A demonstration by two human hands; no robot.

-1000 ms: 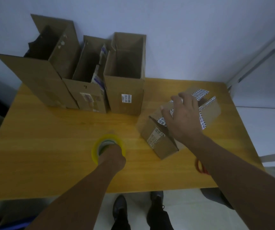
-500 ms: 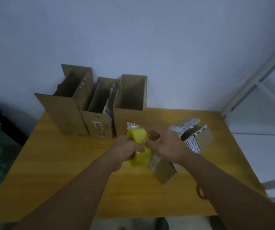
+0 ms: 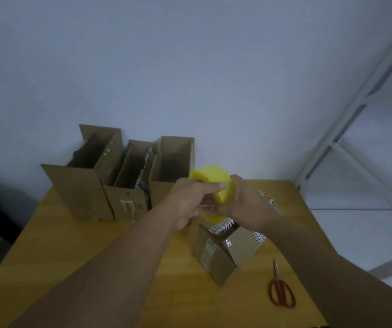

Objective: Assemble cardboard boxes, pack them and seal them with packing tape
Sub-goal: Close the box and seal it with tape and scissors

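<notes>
Nearest you, red-handled scissors [image 3: 281, 290] lay on the wooden table [image 3: 72, 256]. Beyond them sat the small cardboard box [image 3: 223, 254], patched with black-and-white printed tape. Just above it you held the tape roll [image 3: 210, 177], wide and bright yellow. Your left hand [image 3: 187, 204] curled round its near side and your right hand [image 3: 247, 204] clasped its far side. Three open boxes [image 3: 81, 190] stood upright by the wall [image 3: 190, 67].

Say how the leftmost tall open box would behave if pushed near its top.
Likely tips, not slides: the leftmost box stands tall on a narrow base. Its open flaps probably flex. The middle box close on its right may block a rightward fall.
</notes>
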